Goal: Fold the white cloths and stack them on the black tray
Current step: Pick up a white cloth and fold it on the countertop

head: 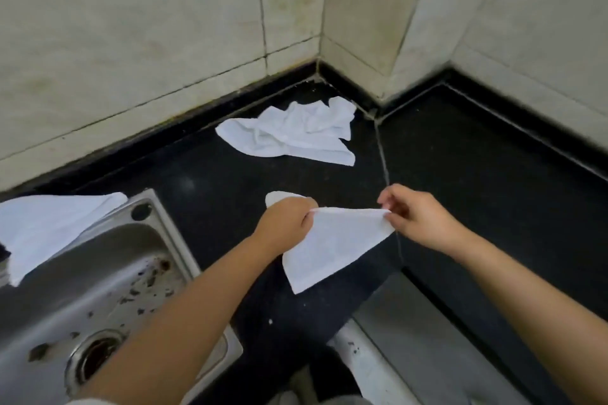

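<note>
A white cloth (332,246) hangs folded over between my hands above the black counter, its top edge stretched tight. My left hand (283,223) pinches its left corner and my right hand (414,217) pinches its right corner. A bit of the cloth pokes out behind my left hand. Crumpled white cloths (292,133) lie in a loose heap near the back corner of the counter. More white cloth (42,227) lies flat at the far left behind the sink, with a dark edge (4,253) beside it that may be the tray.
A stainless steel sink (98,299) with dark specks and a drain fills the lower left. Tiled walls (164,26) close off the counter's (460,174) back and right side. The counter's front edge runs at the lower right, with the floor below.
</note>
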Demonstrator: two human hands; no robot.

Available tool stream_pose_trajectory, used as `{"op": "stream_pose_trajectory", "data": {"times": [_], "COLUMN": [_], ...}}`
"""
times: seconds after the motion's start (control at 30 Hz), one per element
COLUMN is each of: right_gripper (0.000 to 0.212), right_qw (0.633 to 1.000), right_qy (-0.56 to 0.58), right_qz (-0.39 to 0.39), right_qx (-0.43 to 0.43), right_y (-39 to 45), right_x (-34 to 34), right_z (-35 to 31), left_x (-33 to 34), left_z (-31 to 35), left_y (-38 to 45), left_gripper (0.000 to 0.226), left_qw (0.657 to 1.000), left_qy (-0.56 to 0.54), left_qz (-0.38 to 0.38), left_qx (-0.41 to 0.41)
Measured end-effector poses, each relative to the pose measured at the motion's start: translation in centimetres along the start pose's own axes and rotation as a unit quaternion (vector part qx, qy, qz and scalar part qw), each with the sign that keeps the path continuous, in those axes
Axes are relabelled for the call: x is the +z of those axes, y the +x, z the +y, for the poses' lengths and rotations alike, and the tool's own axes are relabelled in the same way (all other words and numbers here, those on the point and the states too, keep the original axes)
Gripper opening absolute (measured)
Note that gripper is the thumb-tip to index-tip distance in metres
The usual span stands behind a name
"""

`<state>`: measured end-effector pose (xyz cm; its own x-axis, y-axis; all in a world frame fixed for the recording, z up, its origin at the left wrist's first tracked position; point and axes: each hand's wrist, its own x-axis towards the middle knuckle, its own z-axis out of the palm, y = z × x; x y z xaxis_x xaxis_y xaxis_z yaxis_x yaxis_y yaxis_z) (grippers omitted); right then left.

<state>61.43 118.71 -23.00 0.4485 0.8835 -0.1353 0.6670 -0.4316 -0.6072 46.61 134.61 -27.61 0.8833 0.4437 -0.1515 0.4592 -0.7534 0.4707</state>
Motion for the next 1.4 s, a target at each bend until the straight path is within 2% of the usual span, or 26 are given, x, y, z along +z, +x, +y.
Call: {"op": "stream_pose_trajectory", "data": {"times": [0.2,0.23,0.37,0.5,0.53,0.6,0.73,0.83,0.9,0.97,1.03,1.13,1.27,1.4], "right_gripper": [0.014,0.016,0.022,0.02,0.018,0.014,0.016,0.023,0.025,0.024,0.021,0.02,0.025,0.025], "right_qw": [0.979,0.968,0.898,0.844,0.843,0.865,0.919,0.945,0.948,0.94,0.932,0.921,0.889,0.862], "right_qy": [-0.067,-0.077,-0.107,-0.131,-0.135,-0.136,-0.094,-0.02,0.027,0.057,0.066,0.038,0.015,-0.008], "right_qz": [0.147,0.186,0.359,0.451,0.449,0.406,0.25,0.096,-0.007,-0.053,-0.045,0.025,0.12,0.175], "right_qx": [0.124,0.148,0.23,0.261,0.263,0.262,0.291,0.312,0.317,0.333,0.355,0.386,0.441,0.475], "right_y": [-9.5,-10.8,-16.3,-22.7,-24.5,-27.8,-32.7,-34.8,-35.5,-35.7,-35.4,-34.2,-31.9,-30.4], "right_x": [-5.4,-6.5,-11.3,-14.0,-13.9,-12.6,-6.9,-3.1,-2.4,-3.0,-4.0,-4.7,-4.5,-4.2], "right_z": [6.1,7.1,10.3,13.1,14.0,16.2,20.9,23.4,24.4,25.2,26.3,28.0,29.1,29.9], "left_x": [0.3,0.5,1.4,3.0,3.9,6.4,12.9,17.0,18.6,19.4,19.9,20.5,21.2,22.2], "left_z": [11.1,13.5,23.0,30.1,31.4,32.8,32.3,31.1,30.8,31.1,31.5,32.5,33.7,34.2], "left_y": [2.7,3.3,5.3,5.9,5.8,5.5,4.4,3.6,3.3,3.5,4.3,6.2,8.4,10.3], "left_gripper": [0.02,0.016,0.024,0.023,0.023,0.023,0.025,0.023,0.023,0.025,0.027,0.032,0.033,0.029], "left_qw": [0.985,0.98,0.968,0.947,0.941,0.931,0.902,0.855,0.825,0.815,0.81,0.811,0.857,0.876], "left_qy": [0.107,0.116,0.088,0.038,0.038,0.06,0.159,0.225,0.243,0.237,0.235,0.249,0.255,0.264], "left_qz": [-0.037,-0.032,0.017,0.032,0.022,-0.019,-0.171,-0.317,-0.4,-0.442,-0.468,-0.472,-0.358,-0.276], "left_qx": [0.131,0.156,0.234,0.317,0.336,0.359,0.363,0.343,0.317,0.291,0.263,0.24,0.267,0.294]}}
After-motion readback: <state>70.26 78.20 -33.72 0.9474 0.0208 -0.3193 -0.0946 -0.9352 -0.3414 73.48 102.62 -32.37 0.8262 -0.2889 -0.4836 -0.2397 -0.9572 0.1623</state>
